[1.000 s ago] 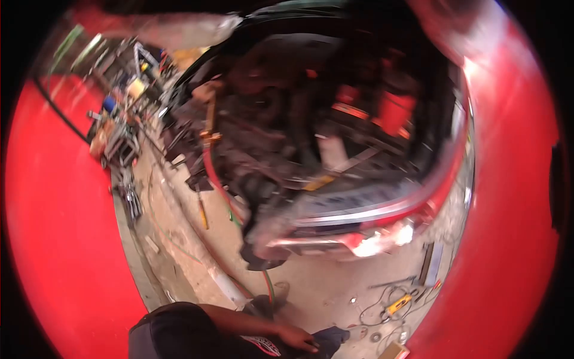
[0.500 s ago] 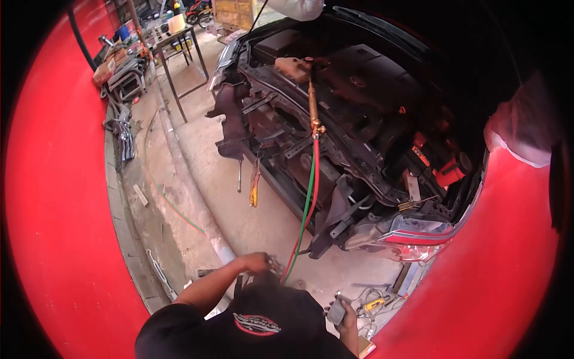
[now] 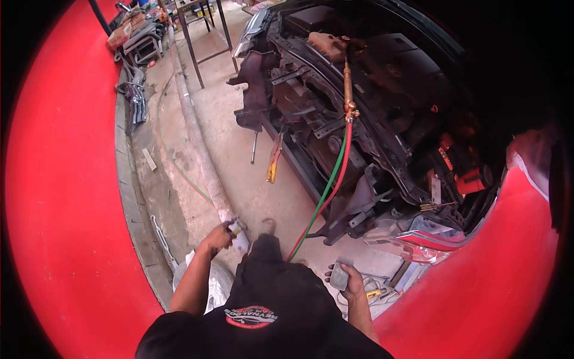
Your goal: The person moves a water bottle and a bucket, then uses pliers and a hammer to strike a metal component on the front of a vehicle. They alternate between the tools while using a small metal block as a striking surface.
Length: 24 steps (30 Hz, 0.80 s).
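My left hand (image 3: 220,236) is held out low on the left with its fingers curled. A small pale, yellowish thing shows at its fingertips in front of the long pipe; I cannot make out what it is. On the right, my right hand (image 3: 354,281) is closed around a grey rectangular block (image 3: 339,277), its flat face turned up. A brass gas torch (image 3: 348,90) rests across the front of the car's open engine bay, apart from both hands. Red hose (image 3: 338,185) and green hose (image 3: 326,206) run from it down past my body.
The car's front end (image 3: 335,119) is stripped of its bumper. Yellow-handled pliers (image 3: 272,167) hang at its front. A long pipe (image 3: 200,143) lies on the concrete floor at left. A white bag (image 3: 216,290) is beside my left arm, and a metal-legged table (image 3: 209,54) stands behind.
My left hand has moved left and up, away from my body to the pipe's near end. My right hand has risen with the grey block. The view has shifted downward and left.
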Available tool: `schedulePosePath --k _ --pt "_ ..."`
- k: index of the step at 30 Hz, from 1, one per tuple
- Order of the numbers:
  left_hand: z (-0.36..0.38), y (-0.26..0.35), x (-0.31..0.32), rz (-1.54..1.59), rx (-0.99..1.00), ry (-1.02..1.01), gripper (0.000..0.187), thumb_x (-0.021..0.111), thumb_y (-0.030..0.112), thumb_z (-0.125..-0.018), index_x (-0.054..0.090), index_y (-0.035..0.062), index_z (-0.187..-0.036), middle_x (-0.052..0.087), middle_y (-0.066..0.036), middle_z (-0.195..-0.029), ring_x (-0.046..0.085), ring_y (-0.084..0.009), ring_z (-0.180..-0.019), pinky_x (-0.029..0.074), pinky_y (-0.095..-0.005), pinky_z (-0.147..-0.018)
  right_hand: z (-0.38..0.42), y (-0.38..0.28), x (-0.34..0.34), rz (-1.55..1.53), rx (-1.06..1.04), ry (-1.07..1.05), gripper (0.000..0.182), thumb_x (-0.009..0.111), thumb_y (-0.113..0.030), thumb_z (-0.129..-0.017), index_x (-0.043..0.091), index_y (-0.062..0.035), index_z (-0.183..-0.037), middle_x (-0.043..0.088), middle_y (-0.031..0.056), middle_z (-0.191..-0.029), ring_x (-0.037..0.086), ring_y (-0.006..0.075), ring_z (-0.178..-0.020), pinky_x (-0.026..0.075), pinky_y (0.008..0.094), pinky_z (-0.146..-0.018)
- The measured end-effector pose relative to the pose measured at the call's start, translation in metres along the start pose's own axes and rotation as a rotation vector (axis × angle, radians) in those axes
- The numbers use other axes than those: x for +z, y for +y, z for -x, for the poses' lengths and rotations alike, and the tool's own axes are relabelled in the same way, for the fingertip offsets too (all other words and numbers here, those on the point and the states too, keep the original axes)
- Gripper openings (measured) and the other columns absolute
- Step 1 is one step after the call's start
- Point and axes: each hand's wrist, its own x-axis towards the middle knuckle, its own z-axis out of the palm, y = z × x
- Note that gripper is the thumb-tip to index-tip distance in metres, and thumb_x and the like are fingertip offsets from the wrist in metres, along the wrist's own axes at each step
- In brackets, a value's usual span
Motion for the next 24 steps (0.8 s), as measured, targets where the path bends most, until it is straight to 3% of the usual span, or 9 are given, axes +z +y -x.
schedulePosePath --k 3,5,6,8,9,15,21,24 --pt "-0.029 0.040 -0.030 0.005 0.090 -0.006 0.059 0.058 0.011 -0.088 0.036 -0.0015 -0.140 0.061 -0.011 -0.082 0.057 -0.0173 -0.061 0.045 -0.0316 -0.048 -0.021 -0.012 0.045 0.078 -0.031 0.030 0.040 0.055 -0.021 -0.086 0.048 0.0020 -0.118 0.061 0.0208 -0.102 0.065 0.0360 -0.086 0.055 0.0477 -0.076" --pt "-0.069 0.044 -0.051 0.402 0.061 0.015 0.047 0.054 0.013 -0.091 0.044 -0.0010 -0.134 0.060 -0.010 -0.082 0.056 -0.0178 -0.060 0.046 -0.0314 -0.048 -0.042 -0.017 0.078 0.091 -0.053 0.063 0.039 0.054 -0.020 -0.087 0.048 0.0020 -0.119 0.061 0.0209 -0.103 0.065 0.0359 -0.087 0.055 0.0475 -0.076" --pt "-0.092 0.044 -0.062 0.400 0.052 -0.014 0.047 0.054 0.013 -0.091 0.044 -0.0010 -0.134 0.060 -0.010 -0.082 0.056 -0.0178 -0.060 0.046 -0.0314 -0.048 -0.055 -0.019 0.095 0.107 -0.077 0.073 0.039 0.054 -0.019 -0.087 0.048 0.0020 -0.120 0.061 0.0209 -0.103 0.065 0.0358 -0.087 0.055 0.0472 -0.077" --pt "-0.146 0.036 -0.085 0.399 -0.137 -0.140 0.037 0.051 0.012 -0.090 0.050 -0.0019 -0.124 0.059 -0.010 -0.082 0.055 -0.0180 -0.058 0.046 -0.0312 -0.047 -0.083 -0.022 0.121 0.062 -0.088 0.122 0.038 0.053 -0.018 -0.089 0.048 0.0020 -0.121 0.062 0.0205 -0.105 0.065 0.0355 -0.088 0.055 0.0470 -0.078" --pt "-0.181 0.022 -0.092 0.342 -0.137 -0.125 0.031 0.049 0.010 -0.088 0.052 -0.0027 -0.117 0.057 -0.010 -0.078 0.053 -0.0172 -0.053 0.043 -0.0308 -0.043 -0.094 -0.021 0.131 0.047 -0.083 0.130 0.037 0.053 -0.019 -0.090 0.049 0.0019 -0.121 0.062 0.0202 -0.106 0.065 0.0355 -0.089 0.055 0.0472 -0.079" --pt "-0.277 0.019 -0.131 0.280 -0.199 -0.175 0.040 0.049 0.007 -0.086 0.048 -0.0041 -0.124 0.056 -0.010 -0.074 0.049 -0.0164 -0.047 0.040 -0.0310 -0.040 -0.138 -0.025 0.240 -0.113 -0.082 0.304 0.034 0.051 -0.024 -0.094 0.052 -0.0020 -0.120 0.063 0.0170 -0.105 0.065 0.0334 -0.095 0.054 0.0474 -0.082" --pt "-0.302 0.081 -0.173 0.336 -0.159 -0.238 0.043 0.049 0.011 -0.089 0.044 0.0032 -0.131 0.055 -0.007 -0.076 0.048 -0.0148 -0.050 0.040 -0.0300 -0.042 -0.192 -0.036 0.285 -0.211 -0.119 0.404 0.038 0.054 -0.033 -0.094 0.053 -0.0048 -0.119 0.062 0.0125 -0.100 0.064 0.0321 -0.095 0.054 0.0467 -0.081" --pt "-0.318 0.069 -0.185 0.331 -0.174 -0.252 0.044 0.049 0.016 -0.093 0.040 0.0057 -0.136 0.055 -0.008 -0.078 0.047 -0.0146 -0.049 0.040 -0.0296 -0.041 -0.216 -0.052 0.299 -0.193 -0.137 0.411 0.040 0.054 -0.036 -0.094 0.053 -0.0050 -0.121 0.062 0.0124 -0.103 0.064 0.0324 -0.095 0.054 0.0463 -0.079"
